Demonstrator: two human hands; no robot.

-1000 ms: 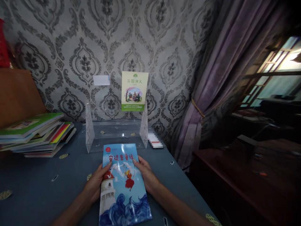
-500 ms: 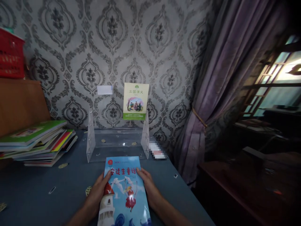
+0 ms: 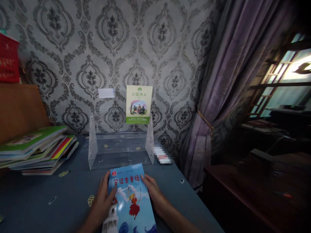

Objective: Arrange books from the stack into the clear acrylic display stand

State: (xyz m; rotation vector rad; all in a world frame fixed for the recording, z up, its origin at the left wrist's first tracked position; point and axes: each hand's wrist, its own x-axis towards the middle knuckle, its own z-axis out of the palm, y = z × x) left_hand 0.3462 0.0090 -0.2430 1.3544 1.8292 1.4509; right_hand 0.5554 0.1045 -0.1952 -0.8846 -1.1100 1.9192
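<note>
Patterned wall (image 3: 157, 61) behind your worktop (image 3: 70, 204)

Your left hand (image 3: 103, 199) and right hand (image 3: 154, 194), half closed, hold the blue book (image 3: 130, 199) by its sides, near the clear rack (image 3: 93, 145). One pale book (image 3: 139, 104) stands up on the rack; the blue one is off it.

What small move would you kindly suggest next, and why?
Perhaps raise the blue book slightly toward the clear rack: the left hand and right hand hold its sides, and the rack stands beyond it, a cream book at its upper right.
</note>
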